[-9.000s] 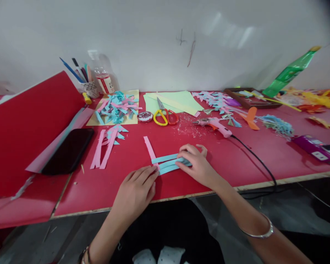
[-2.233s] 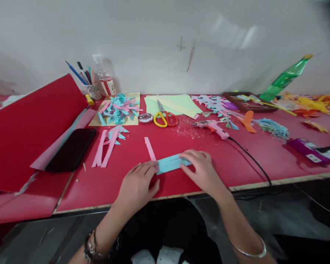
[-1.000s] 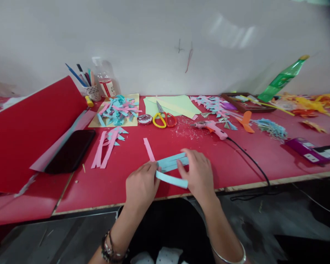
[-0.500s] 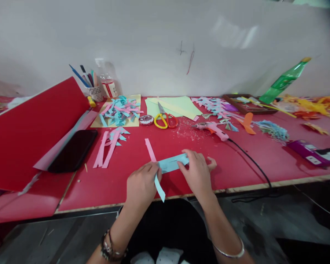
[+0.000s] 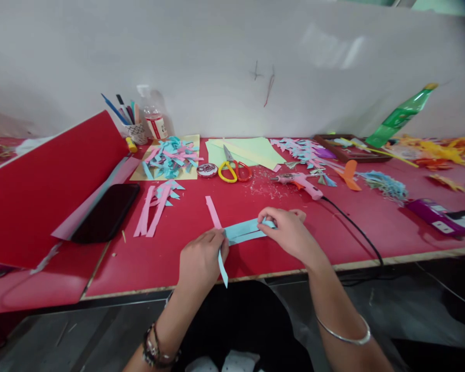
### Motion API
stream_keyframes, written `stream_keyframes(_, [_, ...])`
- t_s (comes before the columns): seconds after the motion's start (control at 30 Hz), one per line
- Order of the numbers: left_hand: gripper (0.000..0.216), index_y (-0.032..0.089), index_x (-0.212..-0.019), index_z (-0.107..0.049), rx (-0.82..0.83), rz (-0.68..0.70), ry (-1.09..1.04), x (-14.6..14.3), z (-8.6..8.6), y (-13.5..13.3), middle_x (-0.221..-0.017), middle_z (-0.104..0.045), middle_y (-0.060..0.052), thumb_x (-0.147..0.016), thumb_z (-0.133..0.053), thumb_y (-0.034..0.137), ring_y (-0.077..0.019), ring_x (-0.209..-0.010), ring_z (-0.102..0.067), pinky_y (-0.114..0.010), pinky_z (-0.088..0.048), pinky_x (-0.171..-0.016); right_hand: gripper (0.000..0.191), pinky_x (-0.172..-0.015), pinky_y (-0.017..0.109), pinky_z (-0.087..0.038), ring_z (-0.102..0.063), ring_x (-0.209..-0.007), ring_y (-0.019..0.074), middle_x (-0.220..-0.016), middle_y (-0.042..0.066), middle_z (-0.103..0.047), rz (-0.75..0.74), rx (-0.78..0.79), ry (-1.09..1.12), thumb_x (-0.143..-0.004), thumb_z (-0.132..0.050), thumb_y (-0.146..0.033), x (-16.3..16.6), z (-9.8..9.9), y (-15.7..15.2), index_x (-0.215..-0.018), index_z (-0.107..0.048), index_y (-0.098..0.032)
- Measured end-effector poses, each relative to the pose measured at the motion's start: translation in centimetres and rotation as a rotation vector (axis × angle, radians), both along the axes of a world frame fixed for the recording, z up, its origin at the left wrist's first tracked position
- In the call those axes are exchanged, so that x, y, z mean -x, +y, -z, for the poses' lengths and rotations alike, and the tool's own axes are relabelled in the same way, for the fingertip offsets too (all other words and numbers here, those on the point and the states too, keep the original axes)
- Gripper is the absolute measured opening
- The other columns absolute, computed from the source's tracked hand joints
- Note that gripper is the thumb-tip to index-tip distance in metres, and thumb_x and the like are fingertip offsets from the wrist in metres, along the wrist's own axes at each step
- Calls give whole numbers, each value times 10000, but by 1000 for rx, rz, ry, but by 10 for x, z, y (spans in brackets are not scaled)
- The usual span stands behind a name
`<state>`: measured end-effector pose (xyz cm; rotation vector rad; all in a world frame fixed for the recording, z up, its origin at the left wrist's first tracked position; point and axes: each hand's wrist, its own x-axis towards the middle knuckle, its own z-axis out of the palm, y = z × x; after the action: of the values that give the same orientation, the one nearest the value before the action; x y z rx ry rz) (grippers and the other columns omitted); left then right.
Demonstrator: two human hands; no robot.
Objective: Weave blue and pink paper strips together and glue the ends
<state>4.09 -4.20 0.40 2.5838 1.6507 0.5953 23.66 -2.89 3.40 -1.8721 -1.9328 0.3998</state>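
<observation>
We see the left hand [image 5: 201,257] near the middle of the front edge of the red table [image 5: 158,268], its thumb and fingers closed on the left ends of the blue paper strips [image 5: 242,231]. These strips lie side by side on the surface, slanting slightly up toward the right. From the same grip one loose blue strip [image 5: 222,268] hangs down at the front edge. We find the right hand [image 5: 289,230] at the other end of the blue paper strips, thumb and forefinger pinched together on the paper. A pink strip [image 5: 213,209] runs from the left fingers toward the back edge.

Beyond the hands, we note the scissors [image 5: 234,170], with one yellow and one red handle, their blades over the pale green sheets [image 5: 251,150] at the back edge. Right of them lies a pink glue gun [image 5: 300,182], its cord running to the front edge. Toward the left edge, we see a black phone [image 5: 106,213] and, between it and the hands, more pink strips [image 5: 155,209].
</observation>
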Motion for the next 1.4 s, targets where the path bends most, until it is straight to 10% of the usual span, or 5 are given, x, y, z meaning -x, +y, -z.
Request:
stream_keyframes(0.4, [235, 193, -958, -601, -3, 2, 9, 1, 2, 0, -992, -668, -38, -855, -395, 241, -188, -841, -638, -256, -490, -630, 138, -942, 466, -156, -564, -838, 174, -837, -14, -652, -217, -88, 8, -788, -450, -170, 0, -22, 7, -780, -573, -234])
stream_keyframes(0.57, [197, 206, -862, -614, -9, -18, 9, 0, 2, 0, -971, -670, -18, -842, -421, 236, -159, -792, -638, -221, -458, -593, 110, -713, 258, -395, -567, -786, 140, -820, 7, -615, -327, -155, 377, -772, -507, -220, 16, -32, 10, -863, -565, -201])
stream_keyframes(0.97, [228, 173, -868, -610, -93, -50, -37, -4, 5, -2, -772, -654, -65, -828, -425, 300, -182, -688, -612, -242, -400, -542, 143, -577, 202, -404, -495, -646, 79, -764, -29, -497, -379, 156, 1034, -753, -546, -279, 61, 7, 6, -883, -551, -219])
stream_keyframes(1.23, [232, 160, -878, -624, -70, -86, -37, -7, 4, -3, -779, -670, -80, -822, -408, 224, -197, -679, -626, -261, -434, -546, 190, -706, 267, -438, -546, -749, 115, -778, -6, -546, -472, 160, 1016, -811, -477, -319, 47, 5, 6, -967, -526, -223])
stream_keyframes(1.4, [260, 178, -922, -626, -78, -76, -102, -8, 1, -4, -887, -685, -62, -847, -380, 211, -190, -768, -641, -260, -468, -588, 212, -872, 368, -373, -502, -979, 194, -1006, 64, -554, -161, -175, 368, -828, -433, -289, 13, 16, 9, -998, -541, -225])
